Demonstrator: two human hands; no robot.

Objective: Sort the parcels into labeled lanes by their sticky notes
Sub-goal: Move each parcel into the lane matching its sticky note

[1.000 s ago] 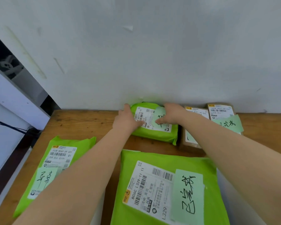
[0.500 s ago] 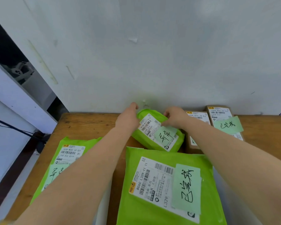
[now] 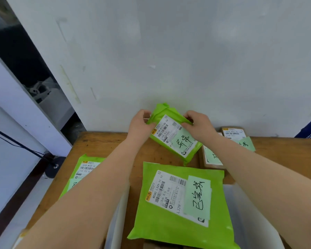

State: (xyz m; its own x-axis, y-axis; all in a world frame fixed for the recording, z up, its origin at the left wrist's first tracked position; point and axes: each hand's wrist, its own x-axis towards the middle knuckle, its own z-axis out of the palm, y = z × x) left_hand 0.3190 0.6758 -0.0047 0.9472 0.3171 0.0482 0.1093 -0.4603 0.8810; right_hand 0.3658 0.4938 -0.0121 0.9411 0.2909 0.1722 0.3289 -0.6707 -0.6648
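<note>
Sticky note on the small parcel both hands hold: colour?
Pale green sticky note, black handwriting; head view.

We are facing a scuffed white wall point(image 3: 187, 51) rising behind the wooden surface point(image 3: 104, 142). At the left a dark gap point(image 3: 20, 56) is opening beside white panels point(image 3: 11, 112), with a black cable point(image 3: 16, 142) running down across them.

Small green parcel point(image 3: 174, 139): tilted, far end raised, white label and green note face up, at 12 o'clock. Large green parcel point(image 3: 178, 203): flat, noted, at 6. Third green parcel point(image 3: 83, 171) at 8. Two brown parcels point(image 3: 212, 159) point(image 3: 235, 135) at 2, both noted.
</note>
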